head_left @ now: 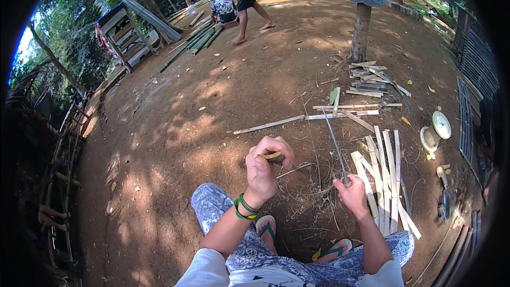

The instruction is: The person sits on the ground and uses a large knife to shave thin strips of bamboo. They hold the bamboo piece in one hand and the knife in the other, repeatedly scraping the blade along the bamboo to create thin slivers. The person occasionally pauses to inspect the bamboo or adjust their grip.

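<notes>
- The short bamboo piece [274, 157] is in the left hand [267, 166], left of the long-bladed knife [336, 144] and well apart from its blade.
- The left hand is curled, pinching the piece between thumb and fingers; the right hand [353, 195] is wrapped around the knife's handle.
- The blade runs forward and slightly left from the right hand, while the piece lies roughly crosswise.
- The piece shows a pale tan face above a darker, greenish underside.
- Split bamboo strips [390, 175] lie just beside the right hand.

Bamboo piece [274, 156] partly hidden (inside curled left fingers [280, 145]).
</notes>
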